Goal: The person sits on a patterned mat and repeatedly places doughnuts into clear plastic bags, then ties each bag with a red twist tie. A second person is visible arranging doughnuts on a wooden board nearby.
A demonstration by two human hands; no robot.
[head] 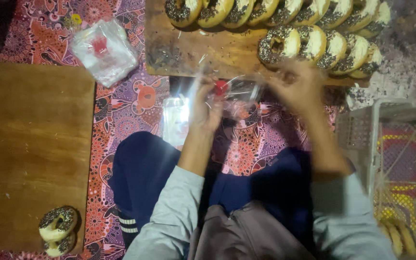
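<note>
Fingers of both hands are pinching a clear plastic bag (239, 96) at the centre of the frame, just below the upper board: the left hand (207, 108) is closing on the bag's left edge beside a small red mark, while the right hand (297, 86) is gripping its right side, blurred, so I cannot tell how tightly. Seen from the head camera, the bag is looking empty and stretched open between the hands, so I judge that one packing step is only beginning. Two rows of sprinkle-topped doughnuts (314, 45) are waiting unpacked on the wooden board (193, 53) along the top of the frame. At the lower left, two doughnuts (58, 230) are sitting stacked on a second wooden board (30, 144), which is otherwise bare. A pile of spare plastic bags (104, 50) is lying at the upper left on the patterned cloth (126, 110). A white plastic crate (367, 139) is standing at the right edge, and a few pale pieces inside it are showing at the lower right; most of the work seems left to do.
</note>
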